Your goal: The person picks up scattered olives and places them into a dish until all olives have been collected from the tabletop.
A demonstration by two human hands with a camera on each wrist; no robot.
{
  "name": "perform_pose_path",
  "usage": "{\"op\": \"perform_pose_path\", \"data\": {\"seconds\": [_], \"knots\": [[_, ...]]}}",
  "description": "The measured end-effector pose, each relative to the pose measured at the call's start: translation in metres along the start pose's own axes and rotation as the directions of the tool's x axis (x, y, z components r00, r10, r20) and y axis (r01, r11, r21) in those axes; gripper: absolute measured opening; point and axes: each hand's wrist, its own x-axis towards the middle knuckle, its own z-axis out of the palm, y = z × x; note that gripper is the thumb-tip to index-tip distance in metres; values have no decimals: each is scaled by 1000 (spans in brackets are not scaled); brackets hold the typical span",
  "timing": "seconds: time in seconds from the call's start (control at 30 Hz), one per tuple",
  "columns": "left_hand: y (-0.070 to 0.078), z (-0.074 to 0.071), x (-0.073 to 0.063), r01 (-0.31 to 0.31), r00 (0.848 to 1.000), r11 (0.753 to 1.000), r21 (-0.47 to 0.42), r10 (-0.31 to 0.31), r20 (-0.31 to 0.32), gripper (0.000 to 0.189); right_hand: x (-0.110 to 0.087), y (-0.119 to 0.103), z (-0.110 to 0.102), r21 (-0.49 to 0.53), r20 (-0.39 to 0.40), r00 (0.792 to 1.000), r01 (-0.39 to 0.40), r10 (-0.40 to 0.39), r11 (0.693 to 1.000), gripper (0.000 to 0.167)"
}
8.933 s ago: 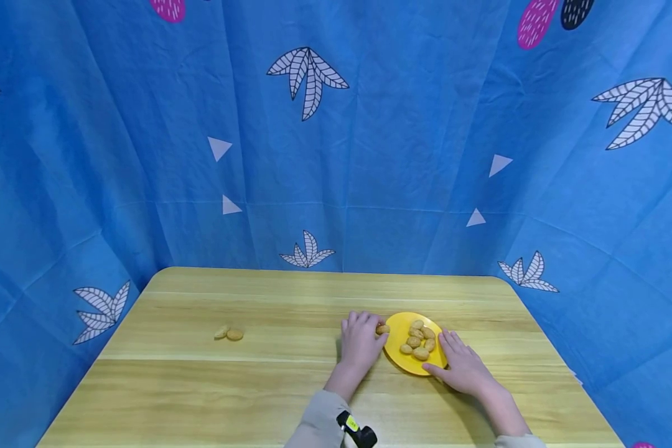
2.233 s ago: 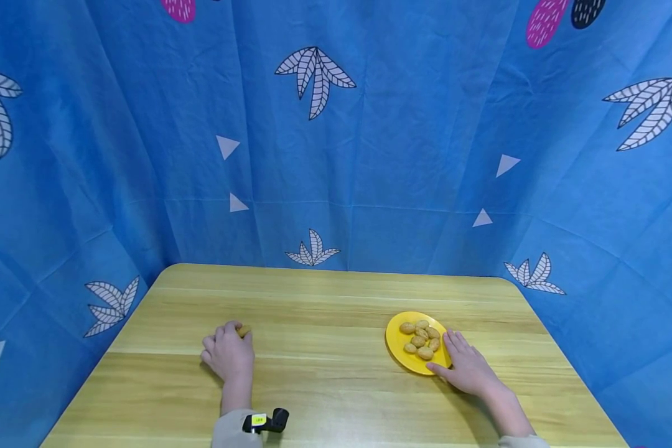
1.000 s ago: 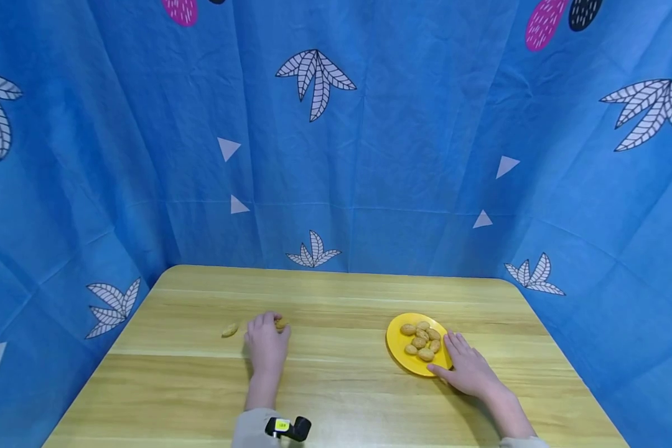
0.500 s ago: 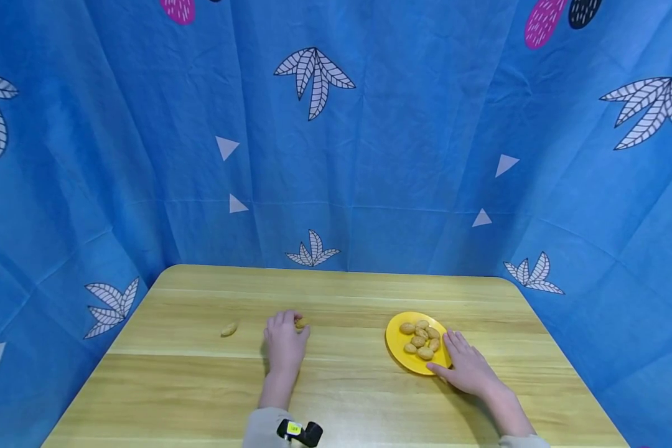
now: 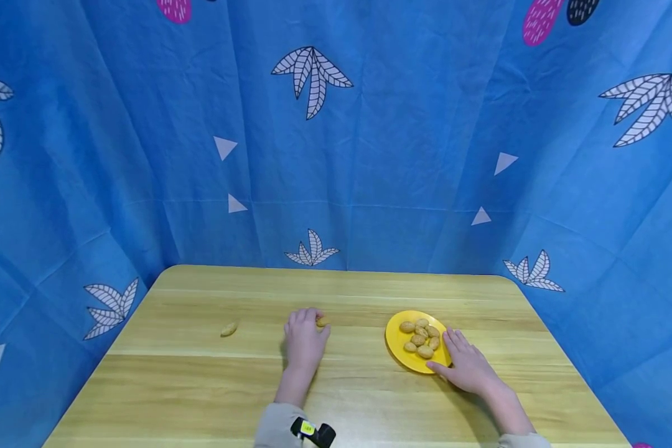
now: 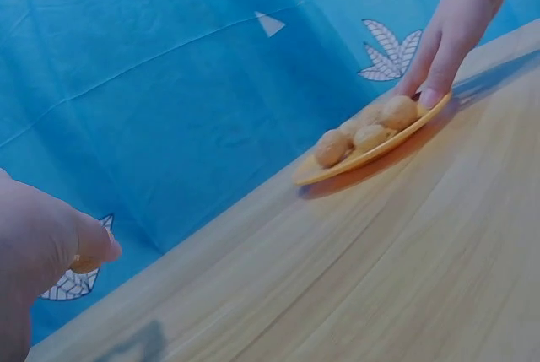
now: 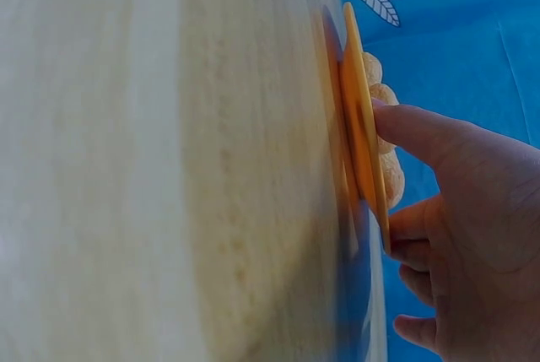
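Note:
My left hand [image 5: 305, 342] pinches a tan peanut in its shell [image 5: 322, 322] just above the table, left of the plate. In the left wrist view, that peanut [image 6: 84, 264] is mostly hidden behind the fingers. A round yellow plate [image 5: 396, 354] holds several rough tan peanuts [image 5: 419, 340] grouped in its middle. At the plate's right side lies my right hand [image 5: 470, 367], its fingers and thumb extended and touching the rim. The right wrist view shows the thumb [image 7: 413, 130] against the plate's edge [image 7: 363, 126]. A single peanut [image 5: 229, 329] lies on the table at the left.
The wooden table [image 5: 201, 392] has rounded far corners. A blue printed curtain [image 5: 403, 155] hangs behind it and along both sides. A small black device [image 5: 313, 430] with a yellow label sits on the left sleeve.
Over the last second, my left hand has moved right with the peanut, from near the single peanut toward the plate. One more peanut lies on the plate than earliest. The right hand stays put.

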Motion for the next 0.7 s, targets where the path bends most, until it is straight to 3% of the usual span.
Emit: {"op": "perform_pose_path", "data": {"seconds": [0.27,0.7], "knots": [[15,11,2,-57,998,998,4,57,9,26,0,-1,-1,12,12,1000,-8,8,1000,93],[39,33,-1,-130,987,992,4,129,94,25,-1,-4,-3,17,9,1000,-8,8,1000,92]]}}
